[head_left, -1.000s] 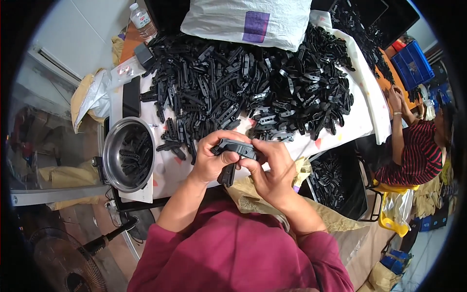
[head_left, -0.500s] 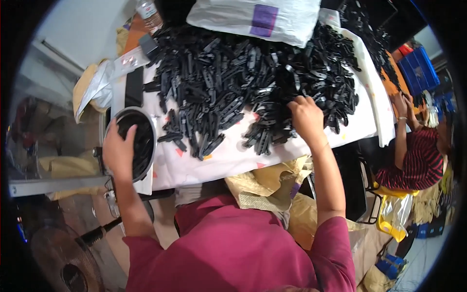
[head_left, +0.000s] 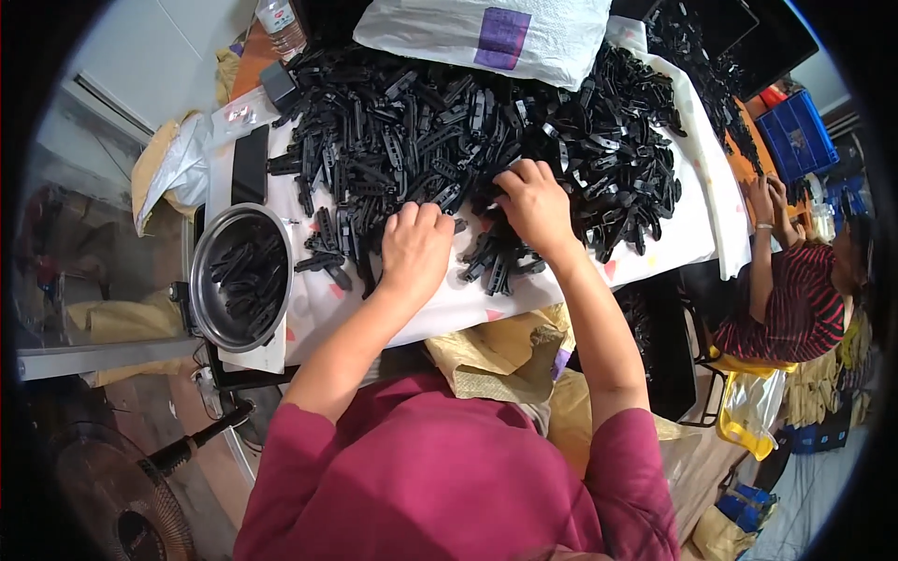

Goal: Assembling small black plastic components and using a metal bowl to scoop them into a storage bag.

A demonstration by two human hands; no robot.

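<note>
A big heap of narrow black plastic parts [head_left: 365, 140] is spread over the table, their exact kind too small to make out. At the heap's near edge, my left hand [head_left: 418, 248] rests with bent fingers, its fingertips among the parts. To its right, my right hand [head_left: 536, 208] reaches a little further in, fingers curled down and tips hidden against the pile. Both hands look closed, but what they grip does not show. On the left stands a round metal bowl [head_left: 208, 304] with a loose pile of similar black parts at its bottom.
A white sack [head_left: 412, 28] with a purple patch lies over the heap's far side. A dark flat block [head_left: 250, 166] and a water bottle [head_left: 281, 26] are at the left. Another person [head_left: 781, 299] handles black parts at the right, near a blue crate [head_left: 798, 136].
My left hand has left the bowl and moved right to the heap's near edge, uncovering the parts in the bowl. My right hand has shifted left and slightly farther away.
</note>
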